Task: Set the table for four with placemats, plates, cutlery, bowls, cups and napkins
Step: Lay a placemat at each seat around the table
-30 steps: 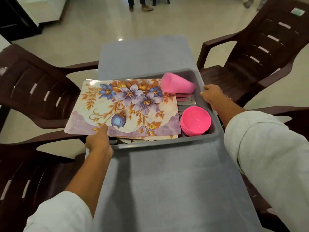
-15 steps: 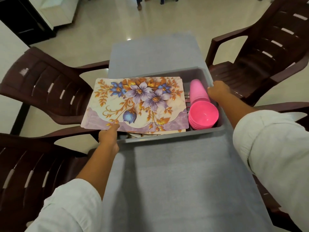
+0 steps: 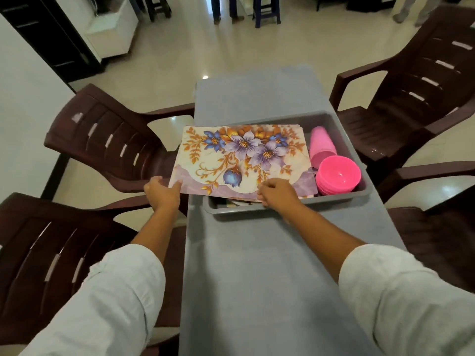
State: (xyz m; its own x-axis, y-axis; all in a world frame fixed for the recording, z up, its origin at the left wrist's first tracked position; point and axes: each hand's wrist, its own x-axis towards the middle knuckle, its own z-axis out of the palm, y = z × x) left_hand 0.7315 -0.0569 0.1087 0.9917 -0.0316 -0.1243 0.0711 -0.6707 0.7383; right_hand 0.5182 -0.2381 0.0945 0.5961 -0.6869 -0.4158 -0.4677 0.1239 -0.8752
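Narrow grey-covered counter (image 3: 270,278), running away from the camera. Grey tub (image 3: 288,208) on its far half, toward the right edge. Floral mat (image 3: 244,158) flat across the tub's top, over the left and middle part. Mat's left end overhanging the tub's rim and the counter's left edge.

Left grip (image 3: 163,194) pinching the mat's near-left corner, thumb on top, fingers under and out of sight. Right grip (image 3: 279,195) closed on the mat's near edge, right of middle, fingers curled, knuckles up, just above the tub's near rim. Same mat in both grips.

Edges of more flat sheets (image 3: 240,200) peeking out below it at the near rim; count not readable. Rest of the tub under the mat hidden.

Pink cups (image 3: 321,145) nested in one stack at the tub's right side, beside the mat's right edge; lying or standing, cannot tell. Pink bowls (image 3: 338,173) stacked mouth-up in the tub's near-right corner, touching the cups, just beside the mat's near-right corner.

White sleeves (image 3: 123,291) pushed up both forearms. Four dark brown plastic chairs (image 3: 108,142), two per long side, close to the counter. Pale glossy floor (image 3: 180,60) beyond. Stool (image 3: 266,11) and a person's legs (image 3: 223,9) at the far top, small. White cabinet (image 3: 113,32) at top left.
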